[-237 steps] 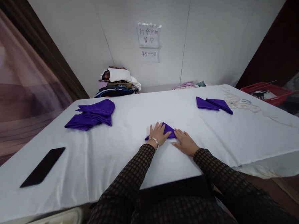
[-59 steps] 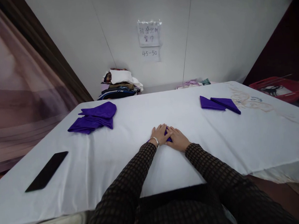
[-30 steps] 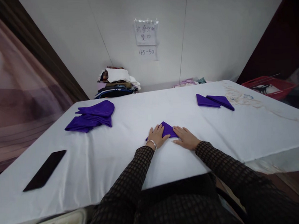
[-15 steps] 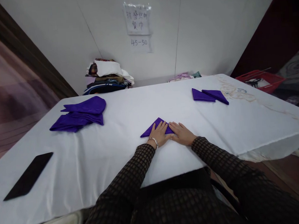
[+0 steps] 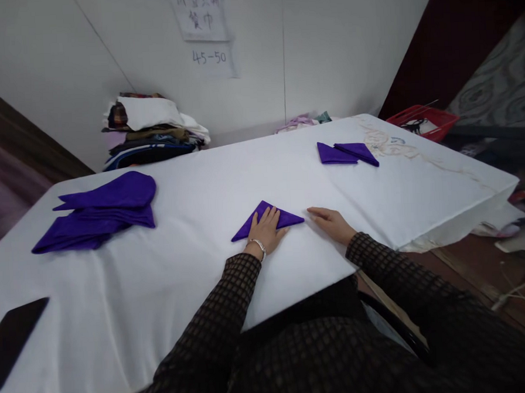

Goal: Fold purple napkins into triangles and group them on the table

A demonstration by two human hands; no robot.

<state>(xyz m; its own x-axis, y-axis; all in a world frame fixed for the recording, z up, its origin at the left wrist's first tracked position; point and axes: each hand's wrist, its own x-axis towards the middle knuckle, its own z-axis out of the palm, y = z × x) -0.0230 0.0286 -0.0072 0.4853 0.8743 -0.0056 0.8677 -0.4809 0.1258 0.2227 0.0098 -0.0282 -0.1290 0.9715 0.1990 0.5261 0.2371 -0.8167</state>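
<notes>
Right hand is drawing off the purple triangle that both hands are covering in the frame half a second back; the view is swinging too, the scene sliding left. One triangle is lying at frame centre, folded flat, its peak pointing up the frame. Left hand is resting across its middle, one bracelet circling the wrist; its grip is staying unclosed, fingers spread flat on the cloth. Right grip is holding nothing, fingers loosely extending just beside the triangle's right tip. Two more folded pieces, also purple, are lying at upper right, one touching the other. One loose purple pile is occupying the left, its layers overlapping too much for counting. One dark slab is lying lower left, running out of frame. All are sitting on one white-covered surface. Beyond: one clothes stack is rising upper left, two paper sheets are hanging top centre, one red basket is standing upper right.
</notes>
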